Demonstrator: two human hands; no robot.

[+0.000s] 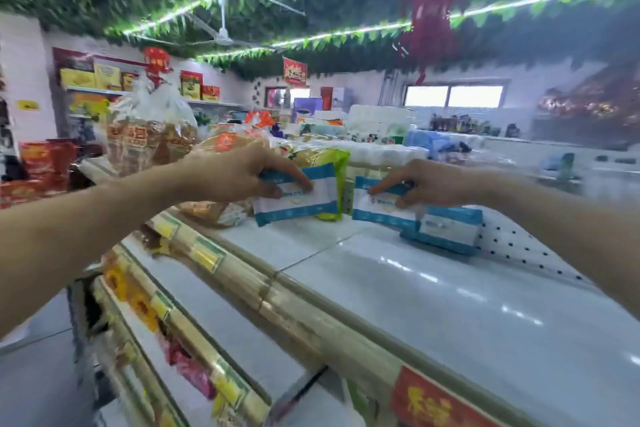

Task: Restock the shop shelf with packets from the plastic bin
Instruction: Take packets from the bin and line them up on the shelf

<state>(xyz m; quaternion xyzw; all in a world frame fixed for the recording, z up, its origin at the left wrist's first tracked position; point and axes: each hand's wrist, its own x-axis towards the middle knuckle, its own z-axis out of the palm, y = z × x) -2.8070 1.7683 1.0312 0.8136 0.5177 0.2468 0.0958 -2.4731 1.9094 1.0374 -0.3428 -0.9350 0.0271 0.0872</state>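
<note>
Front rail: the price rail [277, 288] runs along the near edge of the top shelf and carries a red label [426, 399] at the lower right.
Lower tiers: the lower shelves [214, 315] step down to the left, with blurred goods on them.
Shelf top: the white shelf top [415, 288] lies mostly bare between the rail and the packets.
Plastic bin: not in view.
Flat packet: one blue-and-white flat packet [450, 229] lies on the shelf top at the right, just in front of the perforated panel [519, 246].
Right hand: the right hand [433, 184] pinches the upper edge of the right packet [377, 208], which stands tilted with its right end overlapping the flat packet.
Left hand: the left hand [239, 173] pinches the top of the left packet [301, 204], fingers curled over its front. Its lower edge is at the shelf surface, though contact cannot be confirmed.
Step in hand: judged to be the placing of both packets.
Method: set each lower edge down first, lean the left packet against the green packet [337, 163] just behind it, keep the printed faces forward, and release only once each stands unaided. The thin pouches look soft and likely to topple.
Neighbours: bagged bread [149, 139] stands to the left.
Background: wrapped tissue packs [381, 149] lie beyond.
</note>
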